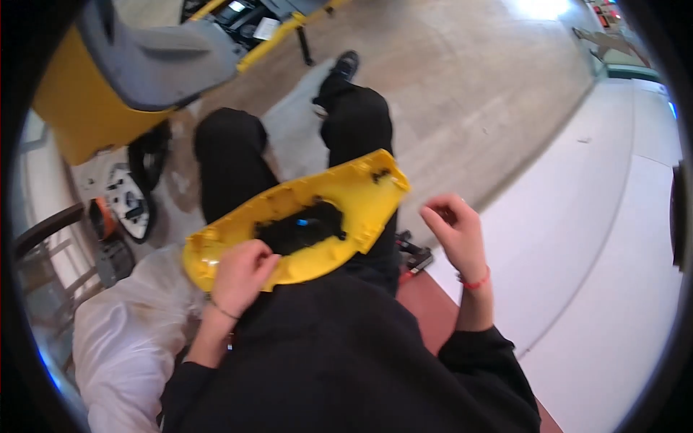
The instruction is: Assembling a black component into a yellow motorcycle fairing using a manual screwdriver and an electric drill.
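Across my lap lies a yellow plastic cover (303, 268), its hollow, ribbed side facing up. A black part (307, 227) with a small blue light or reflection sits in its middle. My left hand (245, 270) is on the cover's near left part, fingers curled in beside the black part; what they pinch, if anything, is hidden. My right hand (458, 234) is raised in the air beyond the cover's right end, touching nothing around it. Its thumb and forefinger are brought together; anything between them is too small to make out.
A black and red tool (414, 258) lies beside my right thigh. White plastic sheeting (126, 339) is at my left. A yellow and grey machine (155, 68) stands at the far left, near black and white parts (128, 202). A white surface (577, 289) extends along my right.
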Demonstrator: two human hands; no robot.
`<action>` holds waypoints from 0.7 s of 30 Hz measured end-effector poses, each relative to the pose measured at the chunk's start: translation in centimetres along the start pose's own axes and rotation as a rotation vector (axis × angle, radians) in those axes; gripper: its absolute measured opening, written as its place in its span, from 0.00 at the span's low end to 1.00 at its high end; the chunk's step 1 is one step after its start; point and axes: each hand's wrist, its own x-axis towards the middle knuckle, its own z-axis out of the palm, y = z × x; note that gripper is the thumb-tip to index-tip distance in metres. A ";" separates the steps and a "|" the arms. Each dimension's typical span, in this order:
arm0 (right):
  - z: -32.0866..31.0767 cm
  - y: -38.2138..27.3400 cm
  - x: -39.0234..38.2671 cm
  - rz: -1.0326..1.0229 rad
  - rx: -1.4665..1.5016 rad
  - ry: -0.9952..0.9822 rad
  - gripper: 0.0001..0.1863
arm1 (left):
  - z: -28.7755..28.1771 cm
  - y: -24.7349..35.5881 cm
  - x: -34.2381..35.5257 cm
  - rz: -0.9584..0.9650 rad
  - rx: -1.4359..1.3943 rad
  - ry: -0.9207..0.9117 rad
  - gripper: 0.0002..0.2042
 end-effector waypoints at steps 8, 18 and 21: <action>1.4 0.1 1.5 -0.400 -0.388 0.276 0.06 | 1.5 1.2 -0.1 0.016 -0.016 -0.045 0.07; 5.1 1.7 3.6 -0.599 -0.647 0.232 0.08 | 1.7 1.5 -0.5 0.008 -0.042 -0.053 0.07; 5.6 1.7 3.9 -0.586 -0.656 0.251 0.09 | 1.5 0.9 -0.6 0.014 -0.050 -0.060 0.07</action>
